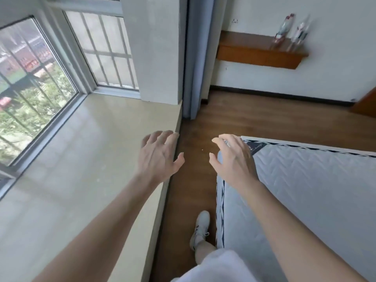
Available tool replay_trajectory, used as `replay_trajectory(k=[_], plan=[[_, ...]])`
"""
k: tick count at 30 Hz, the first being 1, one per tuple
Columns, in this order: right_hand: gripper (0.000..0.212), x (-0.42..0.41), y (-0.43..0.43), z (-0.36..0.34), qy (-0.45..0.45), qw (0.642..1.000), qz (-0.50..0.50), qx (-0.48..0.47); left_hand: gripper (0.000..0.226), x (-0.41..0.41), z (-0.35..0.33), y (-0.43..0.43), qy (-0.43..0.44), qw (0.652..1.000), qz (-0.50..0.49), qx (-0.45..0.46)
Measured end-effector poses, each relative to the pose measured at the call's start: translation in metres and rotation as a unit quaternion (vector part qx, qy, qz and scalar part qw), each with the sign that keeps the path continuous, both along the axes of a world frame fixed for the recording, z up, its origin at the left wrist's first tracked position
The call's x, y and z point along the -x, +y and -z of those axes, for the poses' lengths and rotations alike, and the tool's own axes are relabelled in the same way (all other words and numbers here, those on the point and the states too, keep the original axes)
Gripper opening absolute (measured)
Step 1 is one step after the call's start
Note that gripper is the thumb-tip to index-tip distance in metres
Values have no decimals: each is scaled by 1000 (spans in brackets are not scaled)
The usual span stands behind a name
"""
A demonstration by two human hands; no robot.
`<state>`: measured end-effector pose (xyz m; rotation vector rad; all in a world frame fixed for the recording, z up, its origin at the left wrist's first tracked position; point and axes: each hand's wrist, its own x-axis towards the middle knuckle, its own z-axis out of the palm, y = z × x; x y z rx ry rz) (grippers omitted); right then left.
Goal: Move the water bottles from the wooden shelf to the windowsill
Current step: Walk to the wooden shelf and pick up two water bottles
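left hand (158, 157) hovers w/ fingers spread and loosely bent over the right edge of the windowsill (91, 149), holding nothing; can't tell if it touches. right hand (234, 159) is just beside it, fingers curved and apart, also empty, above the far corner of the mattress (305, 200). both bottles are well apart from the hands, far right: left water bottle (283, 29) and right water bottle (300, 33) stand upright, blurred, side by side on the wooden shelf (254, 51). wood floor (244, 119) and a white shoe (200, 226) show btw windowsill and mattress.
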<state>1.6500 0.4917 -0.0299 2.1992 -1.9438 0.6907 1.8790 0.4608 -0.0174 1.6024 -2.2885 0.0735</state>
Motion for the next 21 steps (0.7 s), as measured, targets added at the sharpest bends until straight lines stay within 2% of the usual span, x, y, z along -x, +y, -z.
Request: replay_trajectory(k=[8,21], plan=[[33,62,-113,27,-18,1000,-3,-5,55,65,12,-129,-25,1000,15,-12],[39,179,-281,24,-17,999,31,-25,55,188,6,-307,-32,998,51,-2]])
